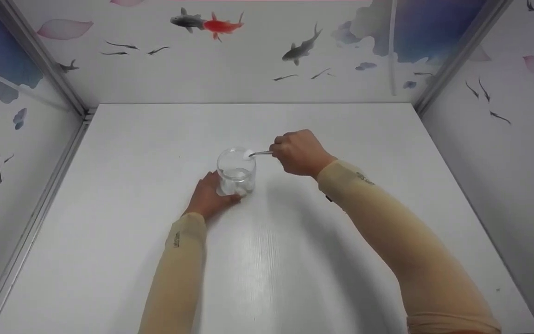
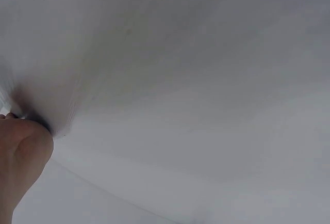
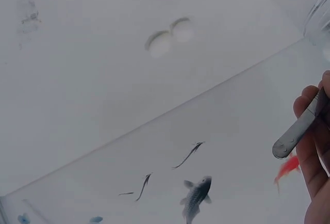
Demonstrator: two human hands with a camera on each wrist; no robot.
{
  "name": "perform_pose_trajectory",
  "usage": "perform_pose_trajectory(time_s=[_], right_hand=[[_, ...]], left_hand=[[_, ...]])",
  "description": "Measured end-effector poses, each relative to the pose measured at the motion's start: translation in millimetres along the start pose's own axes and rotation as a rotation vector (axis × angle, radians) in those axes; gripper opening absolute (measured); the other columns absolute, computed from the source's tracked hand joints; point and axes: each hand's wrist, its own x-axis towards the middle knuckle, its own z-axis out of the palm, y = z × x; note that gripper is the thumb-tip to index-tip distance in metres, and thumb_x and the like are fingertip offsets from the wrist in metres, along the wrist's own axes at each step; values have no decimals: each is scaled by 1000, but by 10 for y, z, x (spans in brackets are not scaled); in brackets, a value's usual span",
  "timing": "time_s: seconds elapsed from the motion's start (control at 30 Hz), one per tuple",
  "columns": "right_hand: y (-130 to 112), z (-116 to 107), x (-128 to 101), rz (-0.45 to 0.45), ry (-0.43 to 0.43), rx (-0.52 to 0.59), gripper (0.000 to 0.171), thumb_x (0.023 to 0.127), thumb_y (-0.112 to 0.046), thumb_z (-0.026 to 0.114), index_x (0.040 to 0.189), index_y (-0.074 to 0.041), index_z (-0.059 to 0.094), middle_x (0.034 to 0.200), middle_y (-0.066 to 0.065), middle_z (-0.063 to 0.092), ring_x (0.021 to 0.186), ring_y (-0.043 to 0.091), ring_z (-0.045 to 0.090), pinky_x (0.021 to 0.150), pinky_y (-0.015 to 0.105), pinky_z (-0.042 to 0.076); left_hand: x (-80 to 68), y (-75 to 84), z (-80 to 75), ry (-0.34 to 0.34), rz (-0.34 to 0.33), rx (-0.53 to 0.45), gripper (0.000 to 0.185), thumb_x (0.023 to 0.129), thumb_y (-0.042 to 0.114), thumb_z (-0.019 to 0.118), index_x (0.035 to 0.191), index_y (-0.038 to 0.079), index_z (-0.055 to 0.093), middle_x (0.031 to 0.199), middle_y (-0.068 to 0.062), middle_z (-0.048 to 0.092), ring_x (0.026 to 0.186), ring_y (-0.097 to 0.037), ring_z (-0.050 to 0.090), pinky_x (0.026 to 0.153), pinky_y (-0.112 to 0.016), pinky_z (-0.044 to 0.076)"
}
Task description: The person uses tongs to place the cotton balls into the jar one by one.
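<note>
- White table (image 1: pixel 295 260) sits inside a booth with fish-patterned walls (image 1: pixel 257 55).
- Clear glass jar (image 1: pixel 236 172) stands upright near the table's middle, white pieces lying in its bottom.
- Left hand (image 1: pixel 209 197) wraps the jar's base from the near-left side, fingers curled against the glass.
- Right hand (image 1: pixel 298 153) pinches metal tweezers (image 1: pixel 261 153), closed around the handle.
- Tweezer tips hold a white ball (image 1: pixel 247 154) just above the jar's rim, right side.

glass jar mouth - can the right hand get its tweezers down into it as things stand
Probably yes. The glass jar stands open-topped with no lid, the left hand steadies only its base, and the tweezers in the right hand already reach its rim.
</note>
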Motion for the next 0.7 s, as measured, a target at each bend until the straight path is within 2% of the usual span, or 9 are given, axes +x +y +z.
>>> perform_pose_trajectory(time_s=[0.1, 0.23, 0.5, 0.7], right_hand=[[-48, 21, 26, -5, -19, 12, 13, 93, -9, 68, 100, -9, 78, 87, 5, 74, 69, 19, 66, 57, 33, 58], [-82, 41, 38, -8, -30, 18, 13, 92, -8, 68, 101, -8, 78, 88, 5, 74, 70, 19, 67, 59, 32, 58], [-93, 67, 40, -14, -66, -15, 11, 93, -11, 69, 99, -8, 78, 85, 4, 73, 69, 19, 67, 56, 34, 57], [-90, 76, 42, -14, -86, -31, 12, 93, -12, 69, 100, -8, 78, 86, 4, 73, 71, 19, 68, 57, 34, 58]], left_hand=[[-7, 8, 0, 4, -13, -12, 105, 75, 55, 82, 158, 22, 28, 160, -7, 31, 149, -31, 17, 122, -47, 9], [-7, 10, -4, 7, 7, -24, 104, 75, 55, 83, 158, 23, 29, 159, -8, 33, 148, -32, 19, 122, -48, 10], [17, -31, 18, 9, 25, 1, 105, 75, 58, 82, 159, 24, 28, 161, -4, 31, 150, -27, 14, 123, -43, 6], [20, -38, 23, 3, -10, -7, 108, 74, 59, 81, 159, 23, 26, 162, -5, 27, 151, -27, 12, 123, -44, 5]])
